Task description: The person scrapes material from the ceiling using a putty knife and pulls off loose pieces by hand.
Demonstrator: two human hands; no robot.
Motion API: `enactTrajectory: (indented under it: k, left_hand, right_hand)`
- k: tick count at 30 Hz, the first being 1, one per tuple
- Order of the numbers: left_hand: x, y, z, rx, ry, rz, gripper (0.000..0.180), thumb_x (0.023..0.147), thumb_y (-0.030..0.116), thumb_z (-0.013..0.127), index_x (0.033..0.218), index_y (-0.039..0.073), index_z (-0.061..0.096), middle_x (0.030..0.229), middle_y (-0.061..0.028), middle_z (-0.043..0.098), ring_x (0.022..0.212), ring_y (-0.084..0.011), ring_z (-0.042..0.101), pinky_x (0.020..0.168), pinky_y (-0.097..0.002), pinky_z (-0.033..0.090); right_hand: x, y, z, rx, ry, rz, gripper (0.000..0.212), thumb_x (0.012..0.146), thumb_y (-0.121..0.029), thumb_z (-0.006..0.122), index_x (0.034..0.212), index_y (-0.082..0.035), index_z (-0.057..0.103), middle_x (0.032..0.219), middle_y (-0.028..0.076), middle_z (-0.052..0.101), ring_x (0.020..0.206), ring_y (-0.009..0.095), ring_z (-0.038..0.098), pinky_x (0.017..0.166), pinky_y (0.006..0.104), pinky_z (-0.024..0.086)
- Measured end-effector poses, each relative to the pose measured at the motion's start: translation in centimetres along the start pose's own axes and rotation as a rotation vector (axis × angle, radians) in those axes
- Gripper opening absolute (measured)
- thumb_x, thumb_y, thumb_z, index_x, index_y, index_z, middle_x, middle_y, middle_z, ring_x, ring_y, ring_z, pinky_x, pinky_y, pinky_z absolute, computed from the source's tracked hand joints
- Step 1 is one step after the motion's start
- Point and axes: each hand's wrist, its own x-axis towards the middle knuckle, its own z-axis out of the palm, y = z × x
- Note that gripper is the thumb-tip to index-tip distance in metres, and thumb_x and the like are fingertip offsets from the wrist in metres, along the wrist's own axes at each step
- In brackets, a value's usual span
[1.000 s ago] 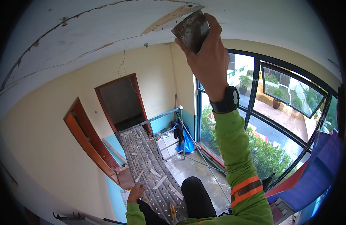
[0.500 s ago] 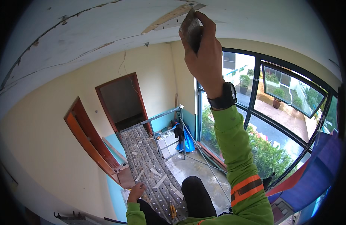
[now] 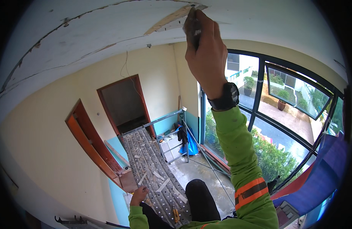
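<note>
The right hand [image 3: 207, 65], closed around the flat blade [image 3: 192, 31], had turned it nearly edge-on, presenting an edge rather than its face at the ceiling's brown strip [image 3: 168, 20]; the left hand [image 3: 139, 196] lay half-curled, contents unclear.

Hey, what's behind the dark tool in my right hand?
Around the dark tool, pale ceiling and a tan strip show. Whatever lies directly behind it and your right hand is covered, so I can't tell.
</note>
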Motion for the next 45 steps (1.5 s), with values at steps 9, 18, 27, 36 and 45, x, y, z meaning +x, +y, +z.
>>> enactTrajectory:
  k: [9,18,27,36,45]
  left_hand:
    - [-0.2,0.0,-0.2,0.041,-0.005,-0.017,0.04,0.088,0.029,0.062,0.115,-0.001,0.06,0.105,-0.0184,0.067,0.097,-0.0271,0.065,0.086,-0.0361,0.049]
    - [-0.3,0.0,-0.3,0.013,-0.006,-0.031,0.039,0.087,0.029,0.064,0.114,0.001,0.061,0.105,-0.0175,0.067,0.097,-0.0265,0.065,0.086,-0.0358,0.05]
    - [-0.2,-0.1,-0.1,0.029,0.01,-0.002,0.039,0.088,0.029,0.063,0.113,0.0,0.061,0.105,-0.0185,0.067,0.096,-0.0282,0.065,0.085,-0.0366,0.05]
    - [0.0,0.0,-0.1,0.031,0.003,-0.003,0.039,0.088,0.028,0.062,0.113,-0.001,0.06,0.103,-0.0178,0.067,0.096,-0.0274,0.065,0.086,-0.0364,0.049]
    - [0.6,-1.7,0.2,0.05,0.015,0.033,0.039,0.087,0.034,0.062,0.112,0.005,0.062,0.106,-0.0181,0.067,0.1,-0.0323,0.065,0.086,-0.0399,0.05]
  right_hand:
    - [-0.1,-2.4,0.2,1.829,-0.111,0.779,0.033,0.098,-0.032,0.053,0.121,-0.009,0.047,0.089,0.008,0.059,0.054,0.014,0.053,0.048,0.029,0.046]
    - [-0.4,-1.6,-0.5,0.497,0.01,0.276,0.045,0.092,-0.016,0.064,0.131,-0.008,0.043,0.083,0.007,0.059,0.056,0.011,0.053,0.051,0.0259,0.045]
    - [-0.2,0.0,-0.6,0.212,-0.029,0.084,0.052,0.084,-0.012,0.07,0.13,-0.009,0.047,0.093,0.018,0.066,0.079,0.027,0.068,0.068,0.0328,0.054]
    - [0.1,0.0,-0.4,0.078,0.027,-0.006,0.05,0.081,-0.004,0.067,0.127,-0.007,0.048,0.095,0.018,0.067,0.084,0.034,0.069,0.073,0.0368,0.056]
    - [0.7,-2.3,0.0,0.888,-0.069,0.6,0.017,0.096,-0.016,0.055,0.108,-0.005,0.05,0.075,0.007,0.058,0.049,0.017,0.054,0.047,0.0301,0.047]
